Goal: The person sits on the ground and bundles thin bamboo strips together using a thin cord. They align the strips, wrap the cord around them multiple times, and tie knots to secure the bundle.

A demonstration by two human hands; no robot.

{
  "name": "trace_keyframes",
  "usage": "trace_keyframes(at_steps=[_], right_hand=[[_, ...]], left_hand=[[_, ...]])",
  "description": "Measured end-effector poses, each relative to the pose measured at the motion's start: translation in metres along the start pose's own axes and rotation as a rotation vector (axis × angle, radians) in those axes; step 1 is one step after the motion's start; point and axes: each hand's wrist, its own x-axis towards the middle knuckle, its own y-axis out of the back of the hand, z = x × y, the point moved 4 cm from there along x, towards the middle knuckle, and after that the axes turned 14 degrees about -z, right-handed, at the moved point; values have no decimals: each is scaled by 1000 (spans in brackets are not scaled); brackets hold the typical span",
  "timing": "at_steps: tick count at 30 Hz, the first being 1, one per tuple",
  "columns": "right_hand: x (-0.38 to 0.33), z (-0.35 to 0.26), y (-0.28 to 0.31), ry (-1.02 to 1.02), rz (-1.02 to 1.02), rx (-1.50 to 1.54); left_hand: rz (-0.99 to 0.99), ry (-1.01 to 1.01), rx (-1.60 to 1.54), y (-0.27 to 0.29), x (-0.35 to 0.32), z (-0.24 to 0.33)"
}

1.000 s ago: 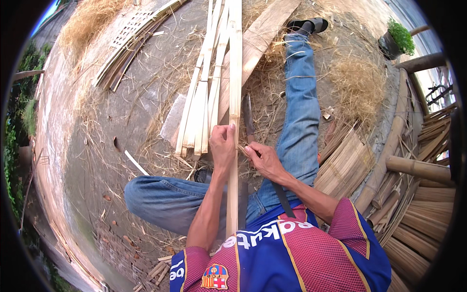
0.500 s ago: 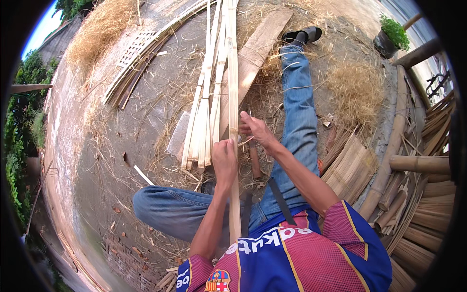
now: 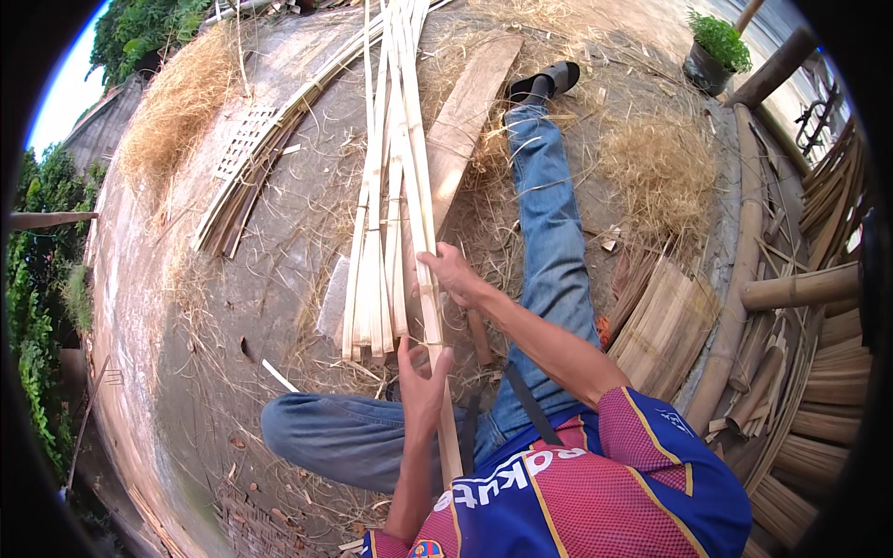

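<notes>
I sit on the ground with a long pale bamboo strip (image 3: 416, 186) running away from my lap. My right hand (image 3: 453, 272) grips it about halfway up, arm stretched forward. Nearer my body, my left hand (image 3: 423, 383) holds the same strip loosely, fingers pointing up along it. Left of the strip, a bundle of similar split bamboo strips (image 3: 372, 279) lies touching it. My right leg in blue jeans (image 3: 551, 232) stretches out to a black sandal (image 3: 549, 76); my left knee (image 3: 316, 437) is bent inward.
A wooden plank (image 3: 462, 130) lies under the strips. More long slats (image 3: 251, 191) lie at the left, and straw heaps (image 3: 177, 112) (image 3: 665, 172) sit on the concrete. Stacked bamboo pieces (image 3: 670, 321) and poles (image 3: 800, 288) fill the right side. A potted plant (image 3: 714, 46) stands far right.
My right hand has slid forward along the strip, away from my left hand, and the arm is now stretched out. My left hand has loosened its fingers.
</notes>
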Motion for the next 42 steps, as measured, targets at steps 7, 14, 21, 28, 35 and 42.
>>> trace_keyframes(at_steps=[7,14,21,28,35,42], right_hand=[[-15,-49,-75,139,20,-97],[-5,-92,-125,281,-101,-60],[59,-157,-126,367,-87,-183],[101,-163,-50,124,110,-373],[-21,9,-22,271,247,-420],[-106,82,-121,-138,-246,-47]], left_hand=[[-296,222,-145,7,-67,1],[-323,227,-201,35,-74,37],[-288,94,-92,52,-6,81],[-367,26,-102,75,120,92],[-398,223,-221,77,200,53],[-430,253,-363,57,219,39]])
